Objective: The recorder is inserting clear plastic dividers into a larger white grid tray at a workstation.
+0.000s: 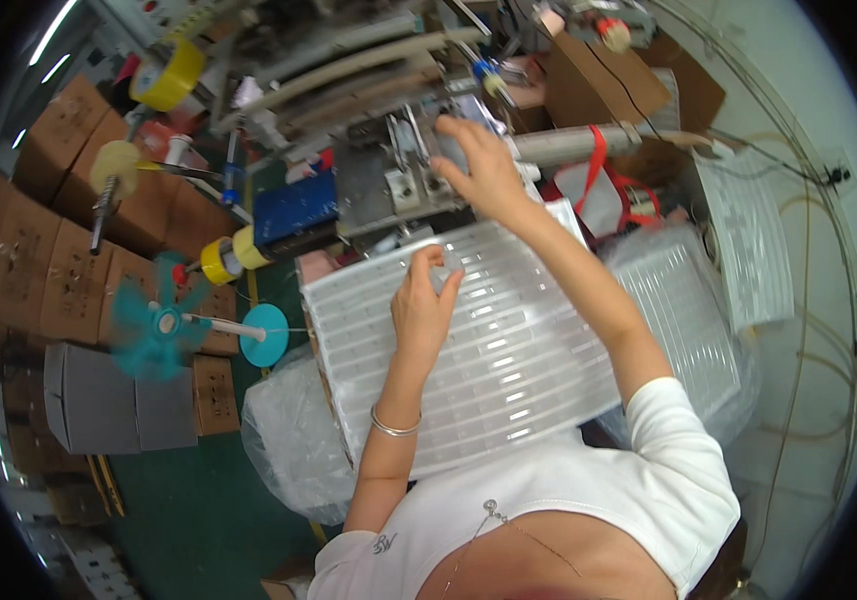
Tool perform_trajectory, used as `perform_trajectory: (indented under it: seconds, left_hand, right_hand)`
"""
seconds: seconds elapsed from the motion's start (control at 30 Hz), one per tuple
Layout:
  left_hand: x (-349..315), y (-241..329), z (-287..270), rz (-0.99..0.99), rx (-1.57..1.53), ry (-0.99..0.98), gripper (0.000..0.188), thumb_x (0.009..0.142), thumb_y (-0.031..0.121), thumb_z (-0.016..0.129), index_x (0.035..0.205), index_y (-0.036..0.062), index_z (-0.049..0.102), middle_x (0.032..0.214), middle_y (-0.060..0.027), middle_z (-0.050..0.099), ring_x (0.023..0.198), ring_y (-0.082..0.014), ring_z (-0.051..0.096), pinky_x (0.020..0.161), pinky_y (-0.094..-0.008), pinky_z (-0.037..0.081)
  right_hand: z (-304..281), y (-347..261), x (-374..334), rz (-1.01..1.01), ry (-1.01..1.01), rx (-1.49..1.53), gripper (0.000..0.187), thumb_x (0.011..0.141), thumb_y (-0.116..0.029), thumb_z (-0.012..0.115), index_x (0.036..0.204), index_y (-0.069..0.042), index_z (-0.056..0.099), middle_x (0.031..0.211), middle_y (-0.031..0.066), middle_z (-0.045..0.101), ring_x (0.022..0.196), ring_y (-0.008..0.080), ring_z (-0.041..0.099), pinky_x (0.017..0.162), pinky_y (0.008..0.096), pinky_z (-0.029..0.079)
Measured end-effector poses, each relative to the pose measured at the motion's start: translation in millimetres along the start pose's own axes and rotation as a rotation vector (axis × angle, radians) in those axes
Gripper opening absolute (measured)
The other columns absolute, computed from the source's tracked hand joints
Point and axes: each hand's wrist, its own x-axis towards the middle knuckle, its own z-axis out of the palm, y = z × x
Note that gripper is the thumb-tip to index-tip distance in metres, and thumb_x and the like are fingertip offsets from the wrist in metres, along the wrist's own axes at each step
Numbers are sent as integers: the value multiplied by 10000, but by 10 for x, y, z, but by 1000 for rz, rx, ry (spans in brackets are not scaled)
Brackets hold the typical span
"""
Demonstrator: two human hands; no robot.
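Observation:
A large white tray (509, 400) with rows of slots holding clear pieces lies in front of me. Over its far left part is my left hand (425, 305), fingers curled toward the thumb; something small and translucent seems to sit between them, too unclear to name. My right hand (489, 175) reaches farther out, above the right side of a metal machine bed (364, 190). Its thumb and fingers are spread apart, and I see no held thing for certain. A metal block fixture (404, 190) stands on the bed, left of that hand.
A blue box (296, 208) sits left of the machine bed. A teal fan (164, 318) with blurred blades stands at the left, before stacked cartons (74, 275). Right of the tray lies another plastic-wrapped tray (684, 320). A red-trimmed bag (614, 205) and grey pipe (579, 147) are beyond.

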Motion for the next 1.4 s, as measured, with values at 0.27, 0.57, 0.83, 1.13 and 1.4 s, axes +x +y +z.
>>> perform_trajectory:
  seconds: [0.27, 0.57, 0.83, 1.13, 1.4]
  left_hand:
    - [-185, 259, 536, 367, 16, -235, 264, 730, 138, 709, 950, 94, 571, 845, -87, 631, 716, -283, 632, 609, -367, 503]
    - [-530, 116, 1059, 500, 527, -512, 191, 720, 66, 613, 910, 77, 590, 799, -73, 575, 673, -218, 624, 564, -323, 473]
    - [-426, 162, 741, 367, 264, -258, 202, 771, 57, 576, 971, 76, 603, 779, -91, 564, 682, -257, 606, 600, -378, 489]
    - [-81, -159, 59, -2, 55, 0, 233, 842, 155, 617, 1066, 91, 617, 938, -97, 622, 789, -296, 624, 668, -372, 500]
    - [772, -148, -304, 187, 316, 334, 321, 842, 243, 629, 1140, 126, 604, 1012, -122, 604, 792, -327, 625, 655, -410, 503]
  right_hand:
    - [-1290, 35, -708, 218, -521, -74, 194, 820, -112, 622, 1006, -64, 647, 956, 114, 640, 847, 276, 626, 726, 367, 490]
    - [-1642, 244, -1817, 29, -836, -381, 134, 757, -59, 577, 866, -107, 639, 891, 89, 581, 791, 271, 613, 682, 378, 506]
    - [-1338, 60, -1102, 367, -543, 24, 193, 733, -59, 602, 918, -38, 550, 879, 123, 537, 740, 288, 578, 652, 356, 487]
    - [-626, -33, -619, 375, -271, 337, 189, 834, -79, 600, 1017, -30, 594, 1047, 82, 601, 863, 177, 586, 631, 258, 492]
    - [-461, -254, -366, 341, -232, 379, 269, 822, -64, 644, 1084, -22, 598, 1055, 56, 600, 830, 131, 581, 706, 252, 515]
